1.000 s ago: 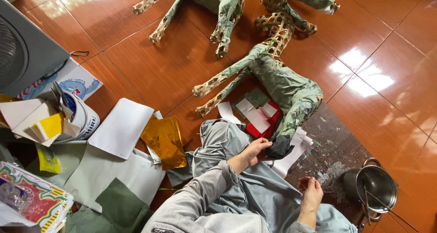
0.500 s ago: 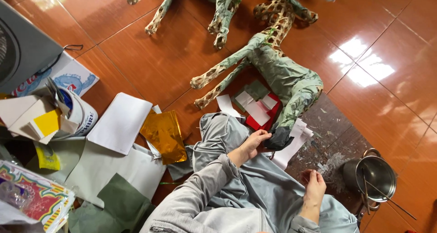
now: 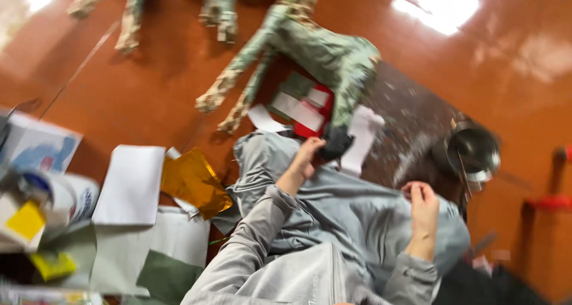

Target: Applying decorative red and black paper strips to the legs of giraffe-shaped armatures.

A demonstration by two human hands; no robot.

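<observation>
The head view is smeared with motion blur now, where half a second ago it was sharp: the camera has swung right and dipped, so the green-and-brown mottled papier-mâché animal figure point(image 3: 325, 55) sits higher and more central in the frame than before, lying on its side on the glossy red-brown tiled floor point(image 3: 149, 90).

The left hand point(image 3: 305, 159) has stayed where it was, stretched forward over the grey-trousered knee point(image 3: 333, 204) to the dark rear foot of the figure point(image 3: 336, 143). Its fingers look curled against that foot, touching it, though the blur hides whether they truly pinch it.

The right hand point(image 3: 422, 207) has lifted slightly and now hovers near the right thigh, fingers bent inward with the tips drawn together; whether a small scrap sits between them cannot be told.

So the work on the figure's hind leg goes on: the figure has not shifted, one hand steadies it and the other is back at the lap.

Just beyond the left hand, a pile of red, white and green paper pieces point(image 3: 304, 105) lies under the figure's belly. To the right stands a small steel pot with a wire handle point(image 3: 473, 153). To the left lie a crumpled gold foil sheet point(image 3: 192, 183) and a plain white paper sheet point(image 3: 130, 184).
</observation>
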